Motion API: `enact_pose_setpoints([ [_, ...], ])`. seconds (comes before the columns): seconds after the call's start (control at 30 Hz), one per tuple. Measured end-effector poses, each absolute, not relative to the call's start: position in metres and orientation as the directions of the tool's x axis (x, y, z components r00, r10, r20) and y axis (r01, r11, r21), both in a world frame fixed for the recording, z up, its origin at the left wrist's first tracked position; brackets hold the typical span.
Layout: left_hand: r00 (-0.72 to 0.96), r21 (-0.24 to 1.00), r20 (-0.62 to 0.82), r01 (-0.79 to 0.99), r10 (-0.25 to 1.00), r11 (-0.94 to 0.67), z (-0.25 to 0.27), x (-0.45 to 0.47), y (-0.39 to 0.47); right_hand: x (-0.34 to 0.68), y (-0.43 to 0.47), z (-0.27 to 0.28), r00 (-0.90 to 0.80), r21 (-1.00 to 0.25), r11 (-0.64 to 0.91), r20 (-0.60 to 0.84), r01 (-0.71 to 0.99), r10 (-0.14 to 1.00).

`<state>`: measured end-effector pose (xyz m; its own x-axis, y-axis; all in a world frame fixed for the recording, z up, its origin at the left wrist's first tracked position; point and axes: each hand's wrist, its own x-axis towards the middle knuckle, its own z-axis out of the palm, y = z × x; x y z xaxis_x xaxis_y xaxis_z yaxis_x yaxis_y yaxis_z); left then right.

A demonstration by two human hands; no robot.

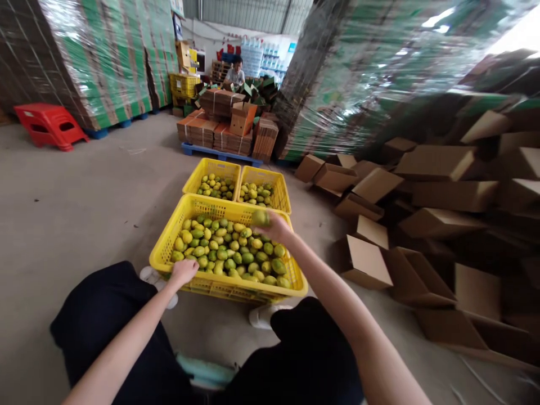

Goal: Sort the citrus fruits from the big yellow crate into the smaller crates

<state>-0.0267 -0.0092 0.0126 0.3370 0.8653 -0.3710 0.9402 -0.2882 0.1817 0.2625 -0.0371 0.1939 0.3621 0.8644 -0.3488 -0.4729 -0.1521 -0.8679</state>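
Observation:
A large yellow plastic crate (230, 289) full of green and yellow lemons (228, 242) stands on the floor between my feet. My right hand (276, 226) is raised over its far right part, fingers closed around a green lemon (260, 219). At the near left corner, my left hand (184, 271) reaches over the rim with its fingers bent down onto the lemons. Whatever those fingers grasp is hidden beneath the hand.
Behind are two smaller yellow crates (189, 181) (280, 194) partly filled with lemons. Open cardboard boxes (367, 261) pile up on the right. Flattened cartons (198, 132) lie on a blue pallet (219, 154), with a person (235, 75) beyond. A red stool (50, 124) stands left.

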Motion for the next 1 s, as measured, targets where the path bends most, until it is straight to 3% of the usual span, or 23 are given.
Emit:
enact_pose_setpoints([
  [0.13,0.361,0.189,-0.370,0.932,0.856,-0.311,0.013,-0.028,-0.011,0.302,-0.016,0.211,0.382,-0.884,-0.251,-0.406,-0.395,0.830],
  [0.3,0.368,0.203,-0.370,0.928,0.853,-0.312,0.018,-0.027,-0.012,0.290,-0.067,0.160,0.262,-0.844,-0.462,-0.527,-0.272,0.809],
  [0.53,0.298,0.271,-0.384,0.941,0.874,-0.202,0.016,-0.027,-0.019,0.279,-0.109,0.114,0.108,-0.788,-0.608,-0.616,-0.098,0.780],
  [0.63,0.232,0.293,-0.375,0.948,0.898,-0.123,0.017,-0.027,-0.018,0.281,-0.108,0.107,0.110,-0.826,-0.563,-0.559,0.002,0.822],
  [0.73,0.078,0.368,-0.350,0.928,0.933,0.060,0.024,-0.020,0.008,0.277,-0.111,0.102,0.135,-0.873,-0.415,-0.393,0.258,0.910],
  [0.8,0.012,0.411,-0.324,0.902,0.946,0.129,0.029,-0.011,0.038,0.272,-0.117,0.102,0.108,-0.773,-0.339,-0.335,0.537,0.936],
  [0.87,0.010,0.436,-0.304,0.890,0.953,0.130,0.029,0.000,0.067,0.263,-0.122,0.105,0.061,-0.556,-0.260,-0.351,0.790,0.934],
  [1.0,0.175,0.660,-0.390,0.737,0.904,0.143,0.007,0.018,0.091,0.238,-0.127,0.114,-0.036,-0.213,-0.068,-0.452,0.975,0.891],
])
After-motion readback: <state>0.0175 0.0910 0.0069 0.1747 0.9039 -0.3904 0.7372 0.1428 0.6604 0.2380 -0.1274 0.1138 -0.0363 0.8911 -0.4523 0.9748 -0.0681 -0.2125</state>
